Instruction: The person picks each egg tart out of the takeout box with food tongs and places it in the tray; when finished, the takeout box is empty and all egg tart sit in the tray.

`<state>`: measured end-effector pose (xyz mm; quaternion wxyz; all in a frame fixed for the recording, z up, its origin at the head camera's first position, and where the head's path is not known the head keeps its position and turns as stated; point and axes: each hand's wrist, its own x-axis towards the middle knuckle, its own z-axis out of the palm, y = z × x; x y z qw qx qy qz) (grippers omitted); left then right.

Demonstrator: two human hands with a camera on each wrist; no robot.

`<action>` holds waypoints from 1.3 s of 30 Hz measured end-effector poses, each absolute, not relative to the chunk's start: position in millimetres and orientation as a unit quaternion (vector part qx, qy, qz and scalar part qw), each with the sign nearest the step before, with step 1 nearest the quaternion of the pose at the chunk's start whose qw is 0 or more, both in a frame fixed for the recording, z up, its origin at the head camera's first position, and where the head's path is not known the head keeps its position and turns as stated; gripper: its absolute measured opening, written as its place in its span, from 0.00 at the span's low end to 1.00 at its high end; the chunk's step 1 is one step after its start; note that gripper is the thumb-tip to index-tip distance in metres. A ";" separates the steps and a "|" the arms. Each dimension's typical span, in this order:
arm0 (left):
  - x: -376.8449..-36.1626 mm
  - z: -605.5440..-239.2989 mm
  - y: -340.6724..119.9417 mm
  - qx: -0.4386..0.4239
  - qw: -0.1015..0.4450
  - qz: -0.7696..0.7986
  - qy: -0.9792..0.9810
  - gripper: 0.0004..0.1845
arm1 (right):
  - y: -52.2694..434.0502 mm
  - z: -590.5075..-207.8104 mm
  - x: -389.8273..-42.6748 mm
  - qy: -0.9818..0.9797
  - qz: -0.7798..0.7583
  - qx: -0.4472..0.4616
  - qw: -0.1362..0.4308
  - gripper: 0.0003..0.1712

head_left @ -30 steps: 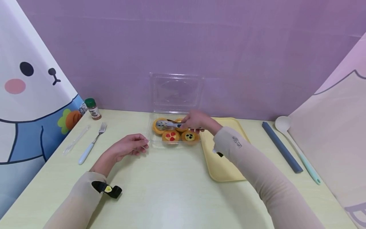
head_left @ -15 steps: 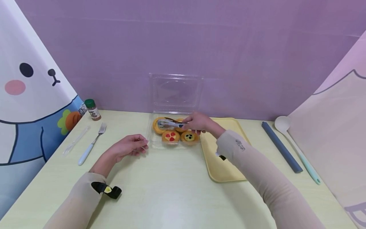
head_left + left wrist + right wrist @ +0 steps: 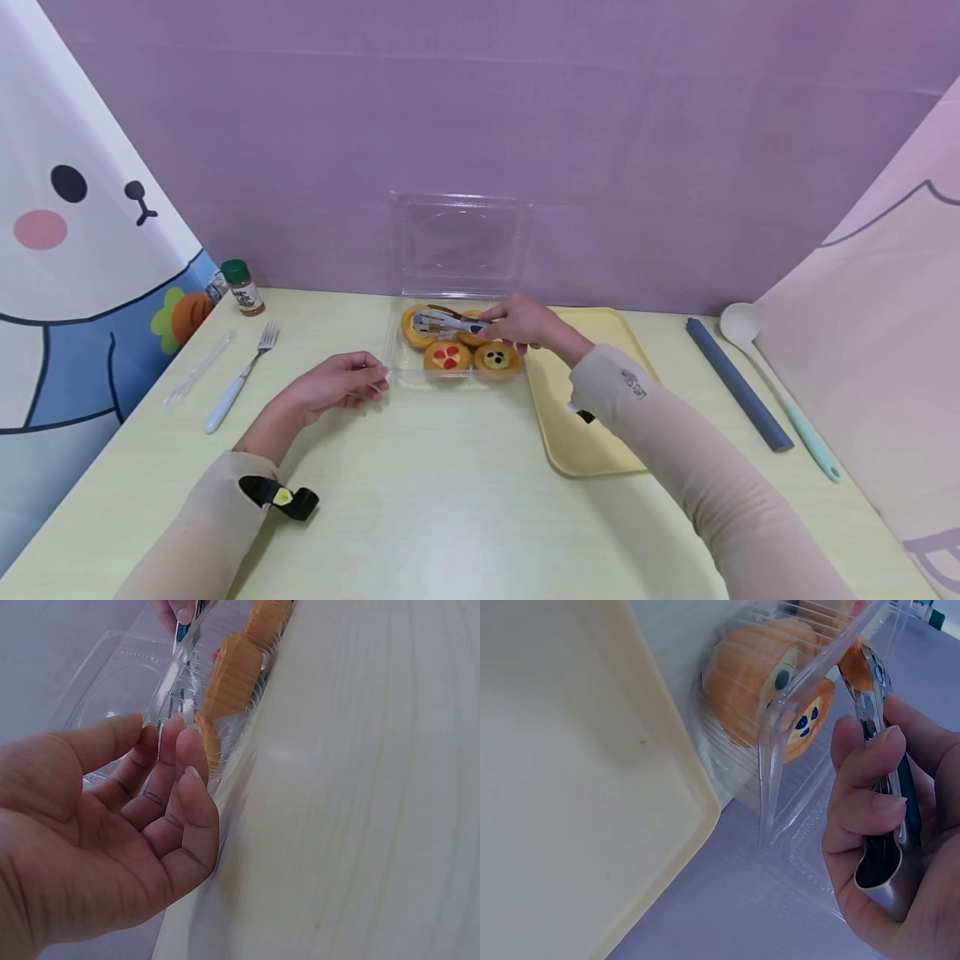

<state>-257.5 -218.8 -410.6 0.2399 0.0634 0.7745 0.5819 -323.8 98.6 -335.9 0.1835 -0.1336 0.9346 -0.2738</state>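
A clear plastic clamshell box (image 3: 405,367) stands with its lid (image 3: 461,242) raised at the back. Several egg tarts sit inside; the front pair are a red-topped tart (image 3: 447,358) and a dark-dotted tart (image 3: 497,358). My left hand (image 3: 341,383) pinches the box's front left corner between thumb and forefinger. With my right hand (image 3: 525,321) I grip metal tongs (image 3: 450,322) whose ends reach to the back left tart (image 3: 412,327). Whether the tongs clasp that tart cannot be told. Another tart (image 3: 472,327) is partly hidden behind the tongs.
A yellow tray (image 3: 585,433) lies right of the box, partly under my right forearm. Farther right are a dark blue bar (image 3: 738,383) and a long-handled spoon (image 3: 787,400). At left are a fork (image 3: 240,383), a clear plastic strip (image 3: 198,367) and a green-capped jar (image 3: 243,287).
My right hand and the tongs have shifted slightly to the right over the box. The left hand stays at the corner, and the tarts look unmoved.
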 end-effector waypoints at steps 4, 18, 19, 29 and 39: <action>-257.9 -410.8 -219.3 0.064 0.241 0.583 0.773 0.16 | 96.0 -334.2 -325.4 0.936 -0.265 -0.136 0.188 0.25; -258.5 -410.0 -217.8 0.063 0.244 0.579 0.775 0.17 | 82.9 -333.1 -327.3 0.943 -0.224 -0.131 0.206 0.25; -258.4 -409.8 -217.5 0.063 0.244 0.579 0.776 0.17 | 82.7 -333.6 -326.8 0.945 -0.218 -0.130 0.206 0.25; -257.3 -408.1 -217.5 0.056 0.244 0.576 0.778 0.17 | 84.6 -340.0 -321.5 0.946 -0.225 -0.138 0.185 0.24; -257.4 -408.8 -217.7 0.056 0.246 0.575 0.778 0.18 | 91.9 -340.1 -315.0 0.945 -0.247 -0.148 0.154 0.24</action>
